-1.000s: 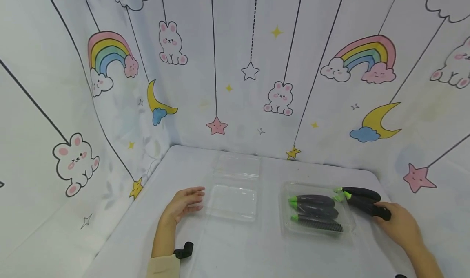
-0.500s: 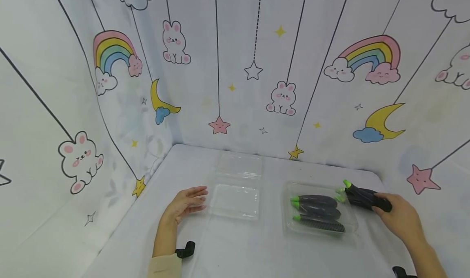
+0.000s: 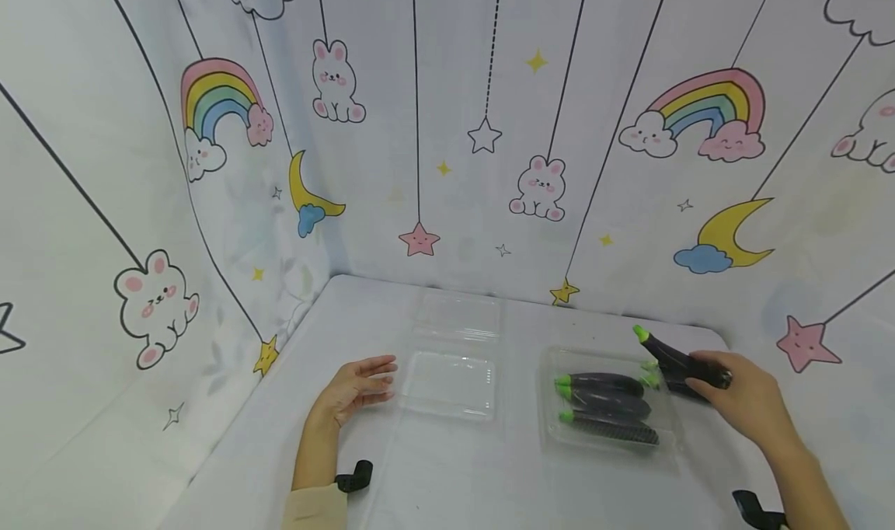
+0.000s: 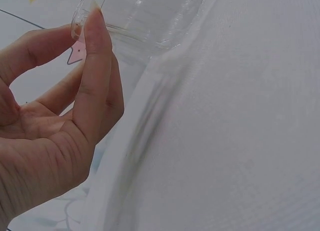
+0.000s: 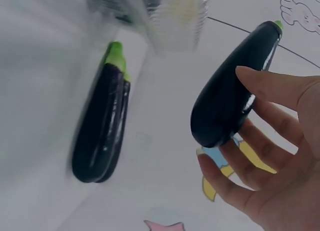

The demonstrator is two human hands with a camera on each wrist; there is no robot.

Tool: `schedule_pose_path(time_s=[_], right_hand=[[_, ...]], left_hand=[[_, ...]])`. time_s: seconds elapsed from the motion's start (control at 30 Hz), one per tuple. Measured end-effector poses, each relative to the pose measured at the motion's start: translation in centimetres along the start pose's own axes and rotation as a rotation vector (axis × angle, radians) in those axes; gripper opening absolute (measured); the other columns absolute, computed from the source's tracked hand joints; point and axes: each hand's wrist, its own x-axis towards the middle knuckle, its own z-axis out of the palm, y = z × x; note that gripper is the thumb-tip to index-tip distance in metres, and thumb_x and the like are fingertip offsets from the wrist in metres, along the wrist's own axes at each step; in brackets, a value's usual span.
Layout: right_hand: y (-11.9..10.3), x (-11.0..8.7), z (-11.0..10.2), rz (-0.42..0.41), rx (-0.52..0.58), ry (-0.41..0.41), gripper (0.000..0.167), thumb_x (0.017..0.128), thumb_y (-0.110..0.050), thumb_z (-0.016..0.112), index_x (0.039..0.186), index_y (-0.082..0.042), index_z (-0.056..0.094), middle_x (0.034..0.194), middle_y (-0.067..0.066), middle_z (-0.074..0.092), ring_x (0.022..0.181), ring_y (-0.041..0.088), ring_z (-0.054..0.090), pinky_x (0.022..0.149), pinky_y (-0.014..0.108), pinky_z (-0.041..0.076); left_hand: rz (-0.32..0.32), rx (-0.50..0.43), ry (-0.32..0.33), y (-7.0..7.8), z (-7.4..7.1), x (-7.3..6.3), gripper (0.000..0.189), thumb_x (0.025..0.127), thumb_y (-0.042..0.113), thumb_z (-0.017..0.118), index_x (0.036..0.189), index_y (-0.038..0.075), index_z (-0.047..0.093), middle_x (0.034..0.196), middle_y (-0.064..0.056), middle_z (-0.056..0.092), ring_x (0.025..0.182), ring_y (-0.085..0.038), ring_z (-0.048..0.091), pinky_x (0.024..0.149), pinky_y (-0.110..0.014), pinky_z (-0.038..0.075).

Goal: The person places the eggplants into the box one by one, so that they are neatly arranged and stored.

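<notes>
My right hand [image 3: 748, 394] pinches a dark eggplant [image 3: 671, 357] with a green stem between thumb and fingers, raised and tilted stem-up. In the right wrist view, two more eggplants [image 5: 100, 126] lie side by side on the table below it. Left of them, a clear plastic box [image 3: 549, 413] contains several eggplants [image 3: 603, 404]. My left hand [image 3: 349, 394] is at the left edge of another clear plastic box [image 3: 492, 390], and in the left wrist view its thumb and finger pinch that box's rim [image 4: 80, 21].
The second box's clear lid [image 3: 457, 316] lies open behind it. A white cloth covers the table [image 3: 447, 475]. Printed curtains [image 3: 447, 172] with rainbows, bunnies and stars close off the back and sides.
The right hand has lifted one eggplant off the table, up and to the left, leaving the others beside the box. The left hand stays at its box. The head view has shifted slightly.
</notes>
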Motion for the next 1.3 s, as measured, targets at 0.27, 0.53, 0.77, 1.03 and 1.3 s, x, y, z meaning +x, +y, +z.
schedule_pose_path(time_s=[0.27,0.53,0.77,1.03,1.3], right_hand=[[-1.6,0.7,-0.2,-0.03,0.022,-0.016,0.047,0.088,-0.022,0.085,0.128,-0.003,0.068,0.126,0.03,0.066,0.113,0.054,0.059,0.083,0.072,0.048],[-4.5,1.6,-0.8,-0.042,0.048,-0.028,0.047,0.09,-0.027,0.084,0.13,-0.008,0.069,0.128,0.026,0.065,0.113,0.051,0.06,0.083,0.071,0.05],[-6.8,2.3,-1.0,-0.114,0.073,0.001,0.044,0.091,-0.024,0.083,0.128,-0.005,0.07,0.123,0.024,0.068,0.114,0.044,0.059,0.089,0.067,0.051],[-9.2,3.6,-0.3,-0.154,0.107,0.002,0.043,0.088,-0.017,0.085,0.127,-0.005,0.071,0.121,0.022,0.071,0.11,0.043,0.064,0.089,0.065,0.053],[-11.0,4.6,0.2,-0.154,0.133,-0.056,0.045,0.09,-0.02,0.084,0.131,-0.008,0.07,0.128,0.019,0.069,0.116,0.041,0.063,0.093,0.064,0.053]], left_hand=[[0.0,-0.002,-0.01,0.1,0.1,-0.1,0.06,0.092,-0.013,0.064,0.149,-0.008,0.049,0.144,-0.024,0.055,0.12,-0.033,0.06,0.09,-0.037,0.063],[0.005,0.0,-0.007,0.2,0.1,-0.3,0.06,0.091,-0.013,0.064,0.149,-0.008,0.05,0.144,-0.023,0.056,0.123,-0.035,0.058,0.09,-0.036,0.063],[0.004,0.002,-0.009,0.3,0.2,-0.3,0.062,0.091,-0.013,0.065,0.15,-0.009,0.047,0.143,-0.023,0.057,0.124,-0.037,0.057,0.09,-0.037,0.063],[0.007,0.001,-0.011,0.2,0.1,-0.2,0.062,0.091,-0.013,0.066,0.15,-0.009,0.048,0.145,-0.024,0.055,0.12,-0.032,0.059,0.09,-0.037,0.062],[0.015,0.001,-0.024,0.1,0.1,-0.1,0.063,0.09,-0.011,0.069,0.15,-0.009,0.048,0.147,-0.027,0.053,0.117,-0.029,0.061,0.09,-0.037,0.063]])
